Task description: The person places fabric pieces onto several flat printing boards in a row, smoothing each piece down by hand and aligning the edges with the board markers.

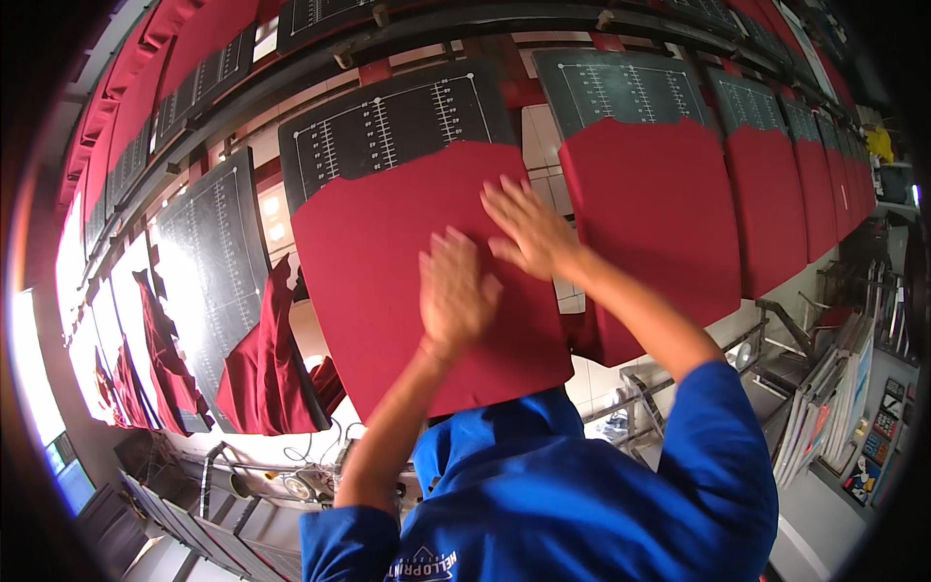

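Note:
Stretched over the dark printing board [388, 107] in front of me is a maroon T-shirt [407, 320], its fabric lying mostly smooth. White measuring scales show on the bare far end of the board. My left hand [454, 291] is over the middle of the shirt, palm down, fingers extended and a little blurred. Farther off and to the right, my right hand [531, 231] spreads its fingers near the shirt's right edge. Neither hand holds anything. Whether the palms press on the cloth or hover just above it, I cannot tell.
On the right, several boards carry smooth maroon shirts [650, 213]. To the left, a mostly bare board [208, 262] has a bunched maroon shirt [267, 373] at its near end. A dark metal rail [446, 29] runs behind. Flat frames [824, 398] lean at the lower right.

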Available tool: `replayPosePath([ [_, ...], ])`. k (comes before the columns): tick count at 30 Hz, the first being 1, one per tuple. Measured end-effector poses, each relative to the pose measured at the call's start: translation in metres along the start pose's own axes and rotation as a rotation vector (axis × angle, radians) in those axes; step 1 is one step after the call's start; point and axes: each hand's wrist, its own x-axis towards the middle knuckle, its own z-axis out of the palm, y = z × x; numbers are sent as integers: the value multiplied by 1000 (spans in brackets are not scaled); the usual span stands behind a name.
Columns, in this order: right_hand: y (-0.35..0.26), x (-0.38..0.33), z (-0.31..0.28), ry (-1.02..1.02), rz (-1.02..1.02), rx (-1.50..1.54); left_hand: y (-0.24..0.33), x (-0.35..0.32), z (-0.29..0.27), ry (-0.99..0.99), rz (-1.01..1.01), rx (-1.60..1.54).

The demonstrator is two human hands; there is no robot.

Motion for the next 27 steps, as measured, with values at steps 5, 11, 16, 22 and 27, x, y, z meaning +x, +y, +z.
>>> replayPosePath([
  [5,40,103,24,232,137,-41,72,-121,20,-183,497,-238],
  [11,-142,15,49,-8,-139,211,-20,-165,-22,-303,-51,-45],
  [16,-81,79,8,86,87,31,-60,-240,-33,-322,-200,-60],
  [22,-143,110,44,237,223,-48,-143,-293,-71,51,-510,18],
  [27,-346,90,83,25,-235,195,-294,-363,-122,593,-945,126],
])
